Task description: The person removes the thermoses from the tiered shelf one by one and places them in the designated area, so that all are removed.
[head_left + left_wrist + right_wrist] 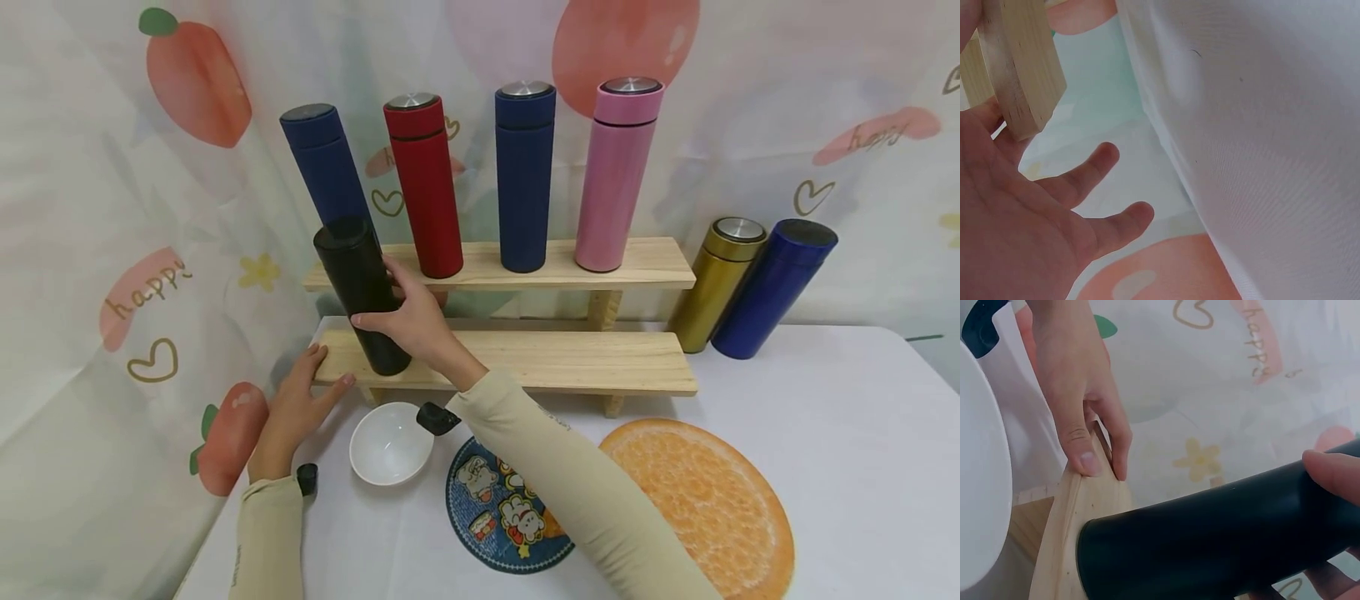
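Note:
A black thermos bottle (365, 292) stands on the left part of the lower shelf of a two-tier wooden stand (540, 358). My right hand (420, 321) grips the bottle round its middle, thumb on the near side; in the right wrist view the bottle's base meets the shelf board. At the left end of that shelf, my left hand (296, 408) pinches the board between thumb and forefinger. The left wrist view has the board end (1022, 69) in the grasp, with other fingers spread out past it. Close behind the black bottle, a dark blue thermos (330, 167) is partly hidden.
On the upper shelf stand a red thermos (425, 183), another blue thermos (525, 179) and a pink thermos (618, 179). Gold (716, 283) and shiny blue bottles (772, 287) stand right of the stand. In front are a white bowl (392, 446), a patterned round mat (502, 517) and an orange-slice mat (705, 492).

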A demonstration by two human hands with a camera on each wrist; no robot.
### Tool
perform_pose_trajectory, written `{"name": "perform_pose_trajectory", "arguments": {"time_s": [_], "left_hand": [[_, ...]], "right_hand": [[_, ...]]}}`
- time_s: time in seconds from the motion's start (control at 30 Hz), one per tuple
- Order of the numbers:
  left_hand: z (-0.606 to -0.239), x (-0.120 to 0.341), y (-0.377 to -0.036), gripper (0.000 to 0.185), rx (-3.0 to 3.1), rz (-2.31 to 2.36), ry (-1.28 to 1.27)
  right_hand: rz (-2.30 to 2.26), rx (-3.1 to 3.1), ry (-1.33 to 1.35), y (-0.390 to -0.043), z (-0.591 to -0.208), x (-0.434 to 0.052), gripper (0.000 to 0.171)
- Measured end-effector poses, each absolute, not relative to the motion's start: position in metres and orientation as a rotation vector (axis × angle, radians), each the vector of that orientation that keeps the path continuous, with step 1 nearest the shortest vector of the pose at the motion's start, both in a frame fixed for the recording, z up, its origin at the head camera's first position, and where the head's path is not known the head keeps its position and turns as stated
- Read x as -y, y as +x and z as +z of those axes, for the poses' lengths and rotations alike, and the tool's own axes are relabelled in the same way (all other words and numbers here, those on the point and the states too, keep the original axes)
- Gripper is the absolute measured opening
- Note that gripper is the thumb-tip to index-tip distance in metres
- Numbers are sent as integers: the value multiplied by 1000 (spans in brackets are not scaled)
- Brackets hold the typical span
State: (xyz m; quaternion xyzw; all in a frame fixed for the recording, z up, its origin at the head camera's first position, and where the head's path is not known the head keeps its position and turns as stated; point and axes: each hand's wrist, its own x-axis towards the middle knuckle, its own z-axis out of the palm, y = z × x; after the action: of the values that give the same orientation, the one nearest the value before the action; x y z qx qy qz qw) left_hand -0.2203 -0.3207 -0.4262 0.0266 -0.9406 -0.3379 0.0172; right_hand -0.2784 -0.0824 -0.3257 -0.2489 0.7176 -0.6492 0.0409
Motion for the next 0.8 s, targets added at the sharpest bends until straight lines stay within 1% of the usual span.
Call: {"name": "perform_pose_trajectory", "arguments": {"time_s": [0.13, 0.43, 0.8], "left_hand": [[-427, 319, -220, 97, 2933, -1047, 86], [-425, 316, -218, 96, 2926, -1059, 72], [-426, 319, -218, 91, 2894, -1069, 19]], "right_hand": [[-1993, -2204, -774, -275, -328, 76, 84], [-2012, -2207, -756, -268, -325, 49, 91], [-2095, -2236, -758, -260, -314, 4, 85]]}}
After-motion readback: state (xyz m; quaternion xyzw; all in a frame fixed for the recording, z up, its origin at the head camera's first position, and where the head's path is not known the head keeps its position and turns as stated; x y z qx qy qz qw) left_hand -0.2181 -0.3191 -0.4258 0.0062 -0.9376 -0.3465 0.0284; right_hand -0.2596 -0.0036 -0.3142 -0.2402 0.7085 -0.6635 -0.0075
